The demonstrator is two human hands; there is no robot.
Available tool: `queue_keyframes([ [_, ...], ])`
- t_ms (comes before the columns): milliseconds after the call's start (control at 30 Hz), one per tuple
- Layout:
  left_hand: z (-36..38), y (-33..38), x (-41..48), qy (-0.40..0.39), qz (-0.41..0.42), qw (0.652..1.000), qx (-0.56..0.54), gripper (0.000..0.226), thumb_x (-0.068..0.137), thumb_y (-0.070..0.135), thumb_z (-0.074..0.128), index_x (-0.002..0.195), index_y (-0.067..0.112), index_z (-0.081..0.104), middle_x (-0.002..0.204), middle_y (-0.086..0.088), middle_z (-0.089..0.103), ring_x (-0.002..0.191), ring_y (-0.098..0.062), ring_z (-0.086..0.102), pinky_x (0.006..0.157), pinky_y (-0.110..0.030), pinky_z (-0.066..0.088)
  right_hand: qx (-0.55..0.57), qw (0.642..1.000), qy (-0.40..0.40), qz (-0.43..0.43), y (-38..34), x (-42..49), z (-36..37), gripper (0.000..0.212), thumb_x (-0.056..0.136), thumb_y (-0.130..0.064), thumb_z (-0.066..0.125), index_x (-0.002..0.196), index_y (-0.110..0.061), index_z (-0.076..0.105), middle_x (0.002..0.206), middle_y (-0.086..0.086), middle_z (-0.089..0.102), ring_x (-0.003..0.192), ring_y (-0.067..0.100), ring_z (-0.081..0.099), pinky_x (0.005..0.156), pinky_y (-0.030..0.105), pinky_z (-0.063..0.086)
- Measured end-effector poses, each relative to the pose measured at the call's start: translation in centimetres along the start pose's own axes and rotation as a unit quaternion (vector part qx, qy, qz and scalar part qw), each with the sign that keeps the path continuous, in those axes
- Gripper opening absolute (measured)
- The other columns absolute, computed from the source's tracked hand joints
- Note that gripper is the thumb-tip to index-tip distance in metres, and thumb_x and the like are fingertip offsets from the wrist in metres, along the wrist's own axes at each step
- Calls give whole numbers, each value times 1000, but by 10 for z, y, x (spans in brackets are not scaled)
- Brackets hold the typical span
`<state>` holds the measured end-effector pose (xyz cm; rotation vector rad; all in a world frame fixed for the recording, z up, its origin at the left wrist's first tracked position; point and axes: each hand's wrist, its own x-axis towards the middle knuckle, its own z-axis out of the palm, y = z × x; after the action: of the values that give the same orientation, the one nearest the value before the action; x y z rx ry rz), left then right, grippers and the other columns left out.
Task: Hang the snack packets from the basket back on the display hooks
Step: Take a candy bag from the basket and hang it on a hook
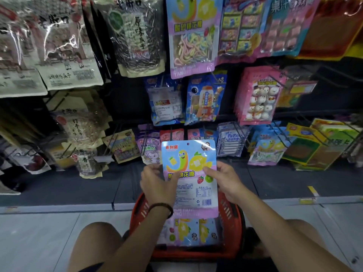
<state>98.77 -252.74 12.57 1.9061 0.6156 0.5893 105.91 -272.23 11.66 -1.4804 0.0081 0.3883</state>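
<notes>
**Spotter:** You hold one packet (188, 160) upright directly above the basket (233, 218); your left hand (157, 183) pinches its left edge and your right hand (225, 181) pinches its right edge, thumb on the front; both grips are closed on it.

**Checker:** What could go wrong for you from here?

**Spotter:** The hang hole (188, 143) at the top is small, and your fingers sit low on the packet; as I judge it, the top may flop as you reach, so a hook tip could miss the hole or tear the film; a loose pinch would drop it back into the basket. You could also pick the wrong hook; the display hooks (277, 81) beyond the basket are crowded with near-lookalike packs.

**Checker:** Where does the match hang?

**Spotter:** The same design shows high above the basket (193, 42), and again on the bottom row, beyond the basket and to its right (265, 152); which one you mean to use, I cannot tell.

**Checker:** And the count?

**Spotter:** One packet in your two hands; one basket; inside the basket, at least two more packets (196, 232) of the same design lie flat; your held packet hides part of the basket, so there may be more.
</notes>
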Motion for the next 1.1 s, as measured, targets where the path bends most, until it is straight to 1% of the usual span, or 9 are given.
queue_keyframes([
  [67,5,-3,-13,-26,64,998,6,47,79,47,82,113,32,52,113,16,50,103,-13,56,89,-38,52,-12,999,14,-47,-5,-2,8,7,92,-13,79,99,-12,79,94,8,82,81,21,73,77,36,59],
  [167,11,10,-23,-239,5,964,-116,74,76,76,70,138,42,49,141,20,48,128,-8,53,103,-38,51,-45,994,-18,-99,-14,-8,27,11,91,-9,80,101,-13,82,96,4,83,85,12,76,77,25,58],
  [233,16,14,-17,-280,-26,937,-206,67,86,62,73,142,31,53,140,8,62,128,-15,62,105,-44,53,-95,987,-66,-107,-18,-12,37,20,96,-8,74,103,-25,83,104,1,82,93,9,77,81,22,58],
  [333,17,20,-3,-201,-53,946,-250,28,101,35,64,123,19,70,120,0,77,116,-24,71,99,-46,57,-177,971,-79,-137,-27,-13,41,38,101,-11,67,103,-47,80,113,3,74,96,11,74,84,26,59],
  [433,9,24,13,-173,-83,956,-223,21,104,36,59,112,23,75,109,6,79,110,-21,72,92,-37,57,-199,963,30,-178,-41,-11,32,22,95,-15,75,110,-31,76,96,-2,70,78,5,66,73,22,55],
  [533,-4,35,26,-235,-84,945,-213,23,104,37,58,120,27,71,111,12,79,106,-8,72,89,-29,55,-177,960,139,-164,-59,-3,16,41,88,-31,84,120,-25,59,102,-3,61,84,8,64,73,25,53],
  [633,-13,41,38,-273,-89,938,-194,25,102,41,59,119,27,71,111,18,78,106,2,71,99,-32,53,-105,982,100,-119,-77,4,13,50,89,-29,84,129,-23,55,114,-9,68,98,7,70,80,29,60],
  [767,-17,50,48,-300,-113,925,-204,34,96,49,68,123,29,69,121,13,75,123,-12,64,113,-45,44,-22,990,76,-120,-87,13,16,18,95,-12,76,113,-14,74,106,3,82,99,28,79,90,51,64],
  [1100,-24,128,82,-191,-11,956,-221,18,97,35,70,110,25,75,104,3,81,96,-20,78,93,-49,61,18,985,76,-151,-143,15,22,15,100,-16,71,114,-10,75,107,8,82,100,32,79,94,60,61],
])
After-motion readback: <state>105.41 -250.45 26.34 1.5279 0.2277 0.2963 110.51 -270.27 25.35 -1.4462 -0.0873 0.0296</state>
